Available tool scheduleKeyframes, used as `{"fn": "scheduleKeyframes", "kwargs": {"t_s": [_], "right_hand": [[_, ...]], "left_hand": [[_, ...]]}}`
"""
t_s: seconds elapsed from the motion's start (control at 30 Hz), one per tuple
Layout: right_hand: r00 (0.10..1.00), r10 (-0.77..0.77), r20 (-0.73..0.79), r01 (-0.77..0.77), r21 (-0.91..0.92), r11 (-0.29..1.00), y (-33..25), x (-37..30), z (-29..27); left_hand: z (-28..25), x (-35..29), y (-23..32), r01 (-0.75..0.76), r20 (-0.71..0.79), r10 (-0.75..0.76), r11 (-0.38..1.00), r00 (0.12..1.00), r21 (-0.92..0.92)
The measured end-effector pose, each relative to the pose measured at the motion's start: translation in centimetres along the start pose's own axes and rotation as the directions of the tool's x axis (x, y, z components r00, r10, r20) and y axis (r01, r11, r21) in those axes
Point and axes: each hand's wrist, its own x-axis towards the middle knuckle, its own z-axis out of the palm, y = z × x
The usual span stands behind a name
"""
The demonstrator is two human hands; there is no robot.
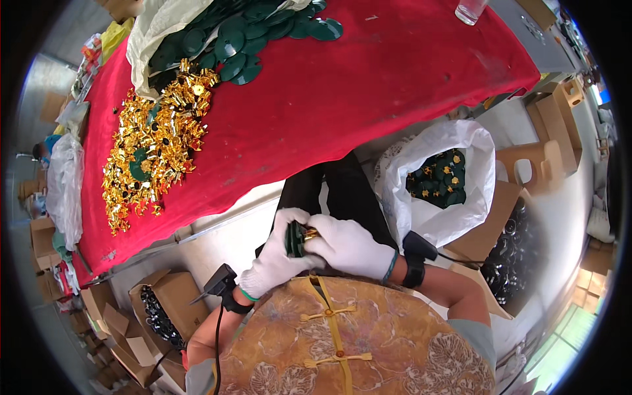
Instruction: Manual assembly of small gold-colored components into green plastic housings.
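Both of my hands wear white gloves and meet above my lap. My left hand (271, 262) is closed round a small stack of dark green discs (293, 241), held edge-on. My right hand (355, 245) pinches a shiny gold piece (311, 234) against the discs' right side; its far part is hidden by the fingers. On the table to the left lies a heap of gold pieces (155, 148), with a few green discs among them. Behind that heap, more green discs (253, 33) spill from a pale bag (141, 52).
A red cloth (316, 99) covers the table ahead. Right of my knees stands an open white sack (477, 164) holding green discs with gold centres. Cardboard boxes with dark glossy parts flank me, one at left (181, 299), one at right (490, 217). A clear glass (470, 12) stands far right.
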Motion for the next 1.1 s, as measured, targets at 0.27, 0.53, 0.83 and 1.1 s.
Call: {"fn": "scheduleKeyframes", "kwargs": {"t_s": [0.27, 0.53, 0.83, 1.1], "right_hand": [[0.979, -0.195, -0.062, 0.167, -0.306, 0.937, -0.9, -1.8, 0.8], [0.746, 0.218, 0.629, -0.656, 0.751, 0.077, -0.1, 0.3, -1.4], [0.957, -0.278, -0.083, 0.265, -0.135, 0.955, -0.2, -1.2, 0.1], [0.985, 0.124, 0.117, -0.170, 0.632, 0.756, 0.2, -0.3, -0.5]], "left_hand": [[-0.2, -0.6, 0.2, 0.134, 0.091, -0.112, 0.948, 0.989, -0.288], [-0.4, 0.5, -0.6, -0.303, 0.107, 0.284, 0.885, 0.953, 0.354], [0.4, -0.5, -0.1, 0.117, 0.097, -0.090, 0.939, 0.991, -0.323], [0.1, 0.1, -0.5, -0.306, 0.052, 0.302, 0.923, 0.952, 0.235]]}}
